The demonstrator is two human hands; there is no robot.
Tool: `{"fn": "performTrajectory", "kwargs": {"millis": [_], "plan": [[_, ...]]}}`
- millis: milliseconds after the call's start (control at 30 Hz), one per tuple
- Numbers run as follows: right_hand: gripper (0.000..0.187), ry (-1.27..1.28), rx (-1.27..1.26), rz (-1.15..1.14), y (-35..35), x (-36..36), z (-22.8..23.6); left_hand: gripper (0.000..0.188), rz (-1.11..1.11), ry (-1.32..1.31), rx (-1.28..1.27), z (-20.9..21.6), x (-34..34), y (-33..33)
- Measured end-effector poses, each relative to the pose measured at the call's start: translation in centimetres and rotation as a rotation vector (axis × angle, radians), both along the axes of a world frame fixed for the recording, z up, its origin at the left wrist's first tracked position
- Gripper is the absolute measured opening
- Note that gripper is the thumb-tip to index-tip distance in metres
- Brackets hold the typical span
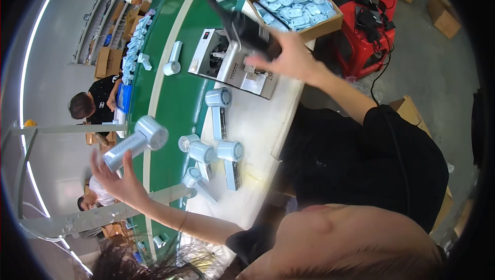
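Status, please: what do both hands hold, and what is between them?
Left hand: light-blue device, held up near green belt. Right hand: black tool, at silver machine. In between: more light-blue devices on white bench.

Bright strip lights (22,89) glare at left, the right hand (290,57) blurs slightly, and edges bow darkly.

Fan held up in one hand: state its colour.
The fan is pale blue, best seen in the head view.
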State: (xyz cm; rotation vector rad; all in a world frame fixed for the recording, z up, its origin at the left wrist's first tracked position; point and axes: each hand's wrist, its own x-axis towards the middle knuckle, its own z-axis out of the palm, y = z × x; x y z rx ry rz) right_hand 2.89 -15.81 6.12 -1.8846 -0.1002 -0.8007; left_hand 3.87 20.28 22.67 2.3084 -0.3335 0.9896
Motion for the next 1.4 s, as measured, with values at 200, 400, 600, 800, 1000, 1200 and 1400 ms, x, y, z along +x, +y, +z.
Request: {"fn": "performTrajectory", "kwargs": {"millis": [200,400,600,800,1000,1200,1400], "plan": [[0.053,0.222,-0.478,-0.185,-9.6,3.3,0.1,0.078,-0.325,-0.134,-0.475,-6.0,-5.4,-4.7],[0.049,0.483,-0.745,-0.066,-10.4,5.6,-0.6,0.072,-0.375,-0.056,-1.036,-14.1,-7.5,-13.8],[0.048,0.393,-0.77,-0.153,-9.9,5.7,-1.5,0.052,-0.643,0.081,-1.064,-20.2,-4.8,-15.5],[0.057,0.381,-0.741,-0.113,-10.3,5.0,-0.9,0.043,-0.771,0.15,-0.984,-21.1,-4.4,-16.3],[0.029,0.188,-0.447,0.174,-9.0,3.1,3.1,0.049,-0.792,0.311,-0.83,-21.3,-4.9,-16.6],[0.029,0.497,-0.292,0.895,-1.3,-1.9,6.7,0.063,-0.807,0.387,-0.663,-20.8,-5.7,-16.7],[0.047,0.474,-0.473,0.804,1.4,-1.8,6.6,0.074,-0.785,0.351,-0.567,-20.4,-5.6,-15.9]]}}
